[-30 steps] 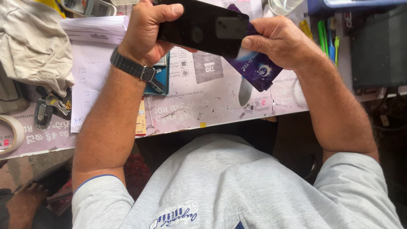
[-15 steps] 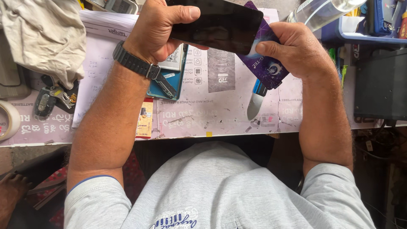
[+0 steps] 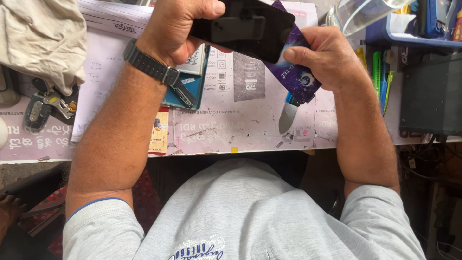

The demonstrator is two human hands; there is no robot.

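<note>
Head view, looking down over a workbench.

Left hand (image 3: pixel 175 26): wrapped around the left end of a black phone (image 3: pixel 245 26), thumb laid across its top edge, remaining fingers curled underneath and pressed together. Dark watch (image 3: pixel 151 65) strapped on that wrist.

Right hand (image 3: pixel 327 55): fingers bent and close together, thumb tip pressing on the right end of the phone, pinching a purple card (image 3: pixel 296 72) against the underside of the phone. Card slanted down to the right, partly tucked behind the phone.

Phone: held above the bench between both hands, near the top middle of the frame, dark face up, tilted slightly down to the right.

On the bench (image 3: pixel 250 130), covered with a pale printed sheet:
- teal flat device (image 3: pixel 185 91) under the left wrist, with a dark tool lying across it;
- small blade with blue grip (image 3: pixel 288 115) just below the purple card, tip pointing toward the body;
- crumpled beige cloth (image 3: pixel 41 41) at far left;
- bunch of keys (image 3: pixel 48 106) below the cloth;
- small orange-and-yellow packet (image 3: pixel 158 132) near the front edge;
- green pens (image 3: pixel 380 79) at right, beside a black box (image 3: pixel 430 96);
- clear glass vessel (image 3: pixel 358 14) at top right;
- blue tray (image 3: pixel 414 36) at far top right.

Grey shirt (image 3: pixel 240 212) filling the lower frame.
</note>
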